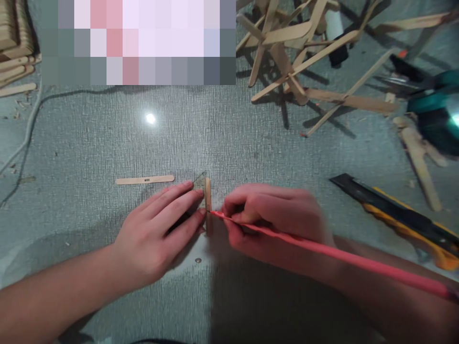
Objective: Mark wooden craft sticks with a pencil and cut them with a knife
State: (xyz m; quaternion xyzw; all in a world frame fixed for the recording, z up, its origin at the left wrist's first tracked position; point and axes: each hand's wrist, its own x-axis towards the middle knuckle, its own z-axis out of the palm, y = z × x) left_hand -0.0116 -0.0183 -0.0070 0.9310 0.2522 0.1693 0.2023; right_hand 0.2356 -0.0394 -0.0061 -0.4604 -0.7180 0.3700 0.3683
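My left hand (154, 227) lies with fingers stretched out, its fingertips against an upright-lying wooden craft stick (208, 191). Beneath those fingers shows the edge of a thin, clear piece (200, 180), possibly a ruler or set square; most of it is covered. My right hand (265, 215) is closed around a long pink pencil (311, 246), whose tip touches the craft stick near its middle. Another craft stick (125, 181) with a small dark mark at its centre lies flat beyond my left hand.
A yellow-and-black utility knife (394, 215) lies at the right. Behind it are a teal tool (439, 107), loose sticks (421, 157) and a framework of joined craft sticks (294, 71). Stacked sticks (16, 28) and a cable (30, 119) are at the left.
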